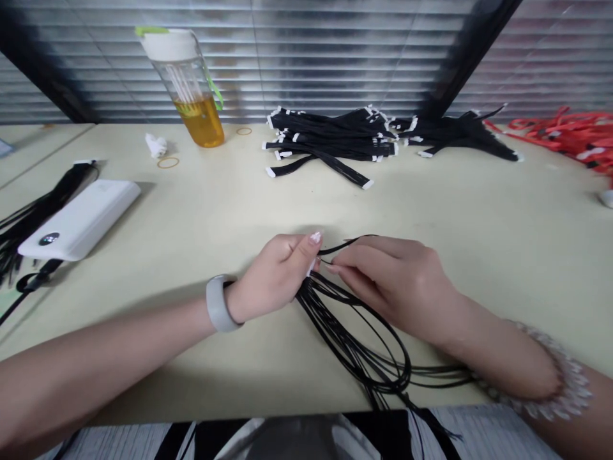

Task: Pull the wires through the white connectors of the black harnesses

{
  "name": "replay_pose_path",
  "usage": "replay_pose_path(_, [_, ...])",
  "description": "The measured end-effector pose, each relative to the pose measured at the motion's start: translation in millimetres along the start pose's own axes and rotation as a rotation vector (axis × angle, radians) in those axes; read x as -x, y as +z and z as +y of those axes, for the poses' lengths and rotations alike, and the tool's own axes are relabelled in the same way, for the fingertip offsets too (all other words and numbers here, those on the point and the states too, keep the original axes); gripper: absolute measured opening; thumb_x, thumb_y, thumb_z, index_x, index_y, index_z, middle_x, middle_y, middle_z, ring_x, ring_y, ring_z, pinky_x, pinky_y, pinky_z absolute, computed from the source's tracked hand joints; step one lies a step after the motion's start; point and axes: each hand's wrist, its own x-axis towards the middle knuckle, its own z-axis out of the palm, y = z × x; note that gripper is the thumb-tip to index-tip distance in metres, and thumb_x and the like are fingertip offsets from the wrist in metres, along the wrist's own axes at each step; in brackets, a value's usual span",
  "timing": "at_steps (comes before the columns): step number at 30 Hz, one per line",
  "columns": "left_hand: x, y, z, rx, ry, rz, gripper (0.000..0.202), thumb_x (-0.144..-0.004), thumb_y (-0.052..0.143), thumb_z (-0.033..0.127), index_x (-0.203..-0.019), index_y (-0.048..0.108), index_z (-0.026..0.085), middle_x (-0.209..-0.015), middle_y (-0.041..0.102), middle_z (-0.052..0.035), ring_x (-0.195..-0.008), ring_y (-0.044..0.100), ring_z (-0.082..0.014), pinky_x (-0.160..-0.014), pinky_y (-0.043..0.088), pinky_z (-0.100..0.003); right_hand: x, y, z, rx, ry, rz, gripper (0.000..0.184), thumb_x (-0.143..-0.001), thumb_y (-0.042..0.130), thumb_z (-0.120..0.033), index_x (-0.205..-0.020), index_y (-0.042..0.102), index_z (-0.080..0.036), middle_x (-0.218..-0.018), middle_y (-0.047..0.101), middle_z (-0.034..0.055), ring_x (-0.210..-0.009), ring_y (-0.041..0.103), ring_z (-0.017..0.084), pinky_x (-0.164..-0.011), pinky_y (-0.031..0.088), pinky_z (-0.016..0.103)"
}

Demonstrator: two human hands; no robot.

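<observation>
Steadying the connector [311, 268], it seems, the left hand [278, 273] curls closed on it so the right hand [407, 281], fingertips together, can pinch one wire [326, 262] (fiddly stuff); black wires [320, 314] loop toward five o'clock over the surface [215, 211].

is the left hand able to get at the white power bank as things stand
Likely yes: only tabletop shows between the left hand and the white power bank. That hand is holding the black wires, though, so it would probably need to let go first.
</observation>
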Motion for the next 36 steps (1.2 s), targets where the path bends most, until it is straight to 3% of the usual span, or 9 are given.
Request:
replay_pose_path(11, [0.4,0.7,2.3,-0.026,0.049,-0.051,0.045,-0.095,0.032,0.040,-0.059,0.044,0.015,-0.053,0.041,0.0036,-0.051,0.037,-0.0062,-0.053,0.035,-0.020,0.4,0.4,-0.6,-0.064,0.043,0.004,0.013,-0.089,0.050,-0.015,-0.079,0.058,-0.013,-0.068,0.059,0.0001,-0.059,0.050,0.007,-0.056,0.039,0.022])
replay_pose_path(22, [1.0,0.6,2.8,-0.031,0.041,-0.020,0.047,-0.094,0.031,0.044,-0.058,0.044,0.016,-0.049,0.039,0.0039,-0.048,0.037,-0.0064,-0.049,0.034,-0.021,-2.0,-2.6,0.9,-0.069,0.047,-0.032,0.011,-0.087,0.051,-0.013,-0.078,0.058,-0.014,-0.063,0.056,-0.0023,-0.051,0.043,0.005,-0.049,0.034,0.022])
replay_pose_path(36, [0.8,1.8,3.2,-0.012,0.027,-0.033,0.048,-0.095,0.031,0.042,-0.058,0.044,0.016,-0.045,0.039,0.0045,-0.044,0.037,-0.0054,-0.046,0.033,-0.020,-3.2,-1.9,0.5,-0.096,0.088,-0.036,0.012,-0.086,0.052,-0.014,-0.076,0.058,-0.013,-0.065,0.057,-0.0017,-0.054,0.045,0.005,-0.053,0.035,0.020])
